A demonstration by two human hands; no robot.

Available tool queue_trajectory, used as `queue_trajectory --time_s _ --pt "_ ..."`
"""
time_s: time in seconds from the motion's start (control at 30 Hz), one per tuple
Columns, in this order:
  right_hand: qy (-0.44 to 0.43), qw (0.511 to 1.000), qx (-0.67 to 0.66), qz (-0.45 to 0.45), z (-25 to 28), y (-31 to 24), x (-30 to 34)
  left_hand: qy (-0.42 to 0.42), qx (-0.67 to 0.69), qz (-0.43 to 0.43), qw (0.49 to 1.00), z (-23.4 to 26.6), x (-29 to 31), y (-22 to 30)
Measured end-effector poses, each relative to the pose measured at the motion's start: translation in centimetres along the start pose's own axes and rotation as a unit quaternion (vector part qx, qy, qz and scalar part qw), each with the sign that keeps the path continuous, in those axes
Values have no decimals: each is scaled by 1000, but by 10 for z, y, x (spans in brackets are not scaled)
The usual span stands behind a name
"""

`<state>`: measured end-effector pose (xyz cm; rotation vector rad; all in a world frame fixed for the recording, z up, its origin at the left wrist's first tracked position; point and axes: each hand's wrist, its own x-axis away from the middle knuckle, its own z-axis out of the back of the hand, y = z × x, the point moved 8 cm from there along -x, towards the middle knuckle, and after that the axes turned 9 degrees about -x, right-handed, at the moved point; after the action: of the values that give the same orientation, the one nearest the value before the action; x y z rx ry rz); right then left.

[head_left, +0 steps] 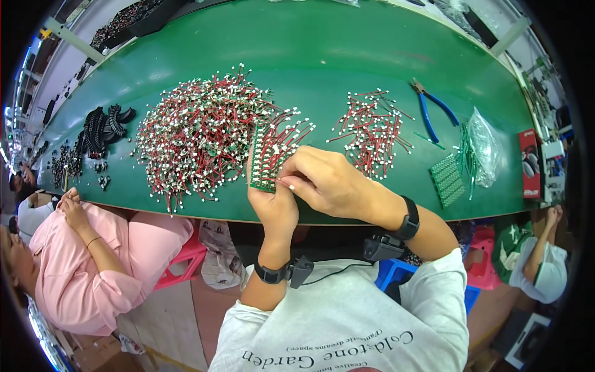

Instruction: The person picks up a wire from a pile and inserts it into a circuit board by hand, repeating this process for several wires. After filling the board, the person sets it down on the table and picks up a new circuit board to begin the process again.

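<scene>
My left hand [274, 208] is closed on a narrow green circuit board strip [256, 158], tilted up near the front edge of the table. Many short red wires with white connectors stick out from the strip's right side. My right hand [331, 180] is closed in a pinch at the strip's lower end, on a red wire [286, 183] with a white tip. Just behind and to the left of the strip spreads a large heap of red wires with white connectors [198, 130]. Beyond my right hand lies a smaller pile of similar wires [375, 136].
On the green table [310, 43] at right lie blue-handled pliers [427, 115], a green board panel [447, 180], a clear plastic bag [486, 149] and a red box [530, 164]. Black strips [96, 133] lie at left. A person in pink [93, 266] sits on my left, another person [539, 266] on my right.
</scene>
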<state>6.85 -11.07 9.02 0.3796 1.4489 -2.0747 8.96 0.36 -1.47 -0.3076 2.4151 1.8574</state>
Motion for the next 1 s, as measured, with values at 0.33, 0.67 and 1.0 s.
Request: queue_trajectory --time_s 0.33,0.67,1.0 --pt "25 997 65 16 -6 -6 1 -64 -128 -28 989 -13 2 15" --pt "45 991 111 53 -6 -15 1 -66 -184 -67 978 -18 1 27" --pt "30 991 109 72 -7 -14 4 -79 -91 -31 992 -22 1 27"
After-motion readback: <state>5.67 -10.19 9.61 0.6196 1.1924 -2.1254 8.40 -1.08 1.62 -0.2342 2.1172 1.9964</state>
